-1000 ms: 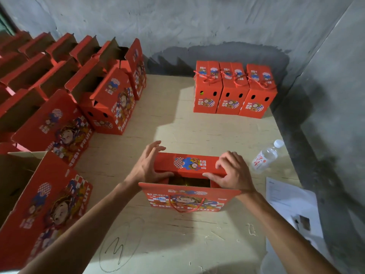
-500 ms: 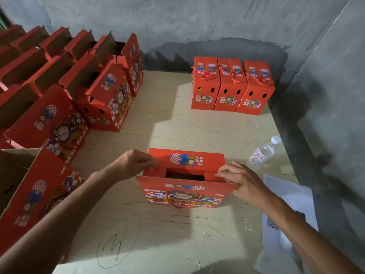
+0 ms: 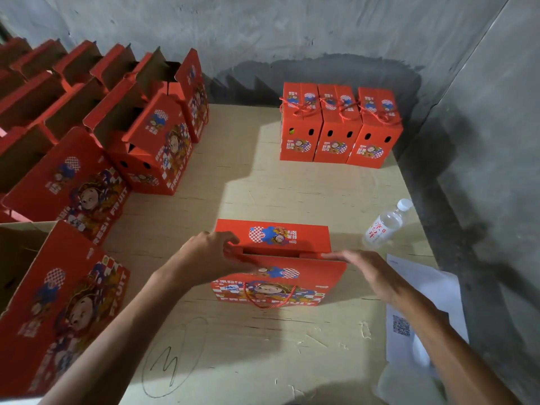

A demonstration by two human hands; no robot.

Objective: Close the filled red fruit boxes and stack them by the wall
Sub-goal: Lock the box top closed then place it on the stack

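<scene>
A red fruit box (image 3: pixel 277 260) stands in front of me on the plywood table (image 3: pixel 263 340). Its far top flap is folded down; the near flap with the red cord handle leans in, leaving a narrow dark slot between them. My left hand (image 3: pixel 210 254) grips the box's left top corner with curled fingers. My right hand (image 3: pixel 362 268) presses the near flap's right top edge with straight fingers. Three closed red boxes (image 3: pixel 339 127) with tied cords stand in a row by the back wall.
Several open red boxes (image 3: pixel 122 127) with raised flaps fill the left side of the table. A clear water bottle (image 3: pixel 385 225) lies to the right of the box. White papers (image 3: pixel 420 305) with a QR code lie at the right edge. Concrete walls enclose the back and right.
The near flap has swung up and in, narrowing the gap. My right hand went from curled on the flap to flat against it. My left hand moved onto the left corner.
</scene>
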